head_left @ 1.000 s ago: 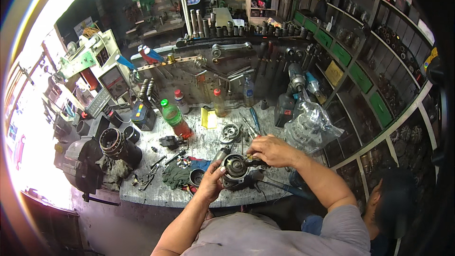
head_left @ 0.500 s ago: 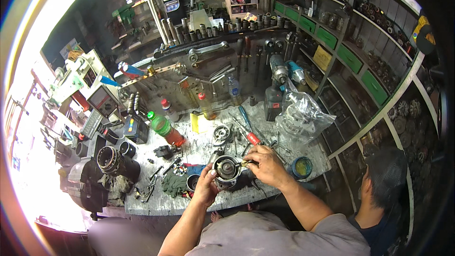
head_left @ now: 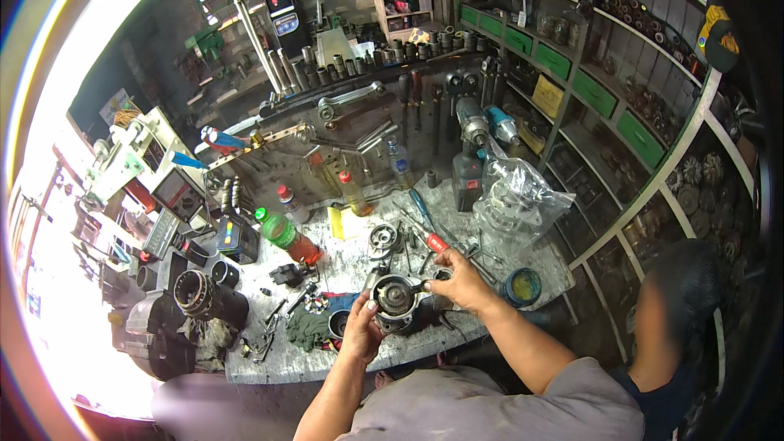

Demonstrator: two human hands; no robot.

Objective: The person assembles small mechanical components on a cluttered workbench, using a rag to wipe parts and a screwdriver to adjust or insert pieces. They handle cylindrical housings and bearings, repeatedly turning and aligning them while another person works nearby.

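Observation:
My left hand (head_left: 360, 328) is closed round the left side of a round metal gear housing (head_left: 398, 326), its thumb on the rim. The housing is tilted up, and a toothed gear (head_left: 395, 296) shows inside it. At the housing's right edge my right hand (head_left: 462, 283) is closed, thumb and fingertips pinched together beside a small dark piece. Whether that piece is loose or part of the housing, I cannot tell. Left of the housing, a dark ring-shaped part (head_left: 338, 323) lies by a green rag (head_left: 310, 328).
Beyond my hands lie a round metal cover (head_left: 383, 237) and a red-handled screwdriver (head_left: 438, 242). An open tub of grease (head_left: 523, 287) stands at the right. A green bottle (head_left: 282, 230) is at the left. Another person (head_left: 665, 318) is close on my right.
My right hand has come slightly lower and turned at the housing's edge; a small yellowish piece at its fingertips no longer shows. My left hand keeps its hold. The whole view has shifted slightly.

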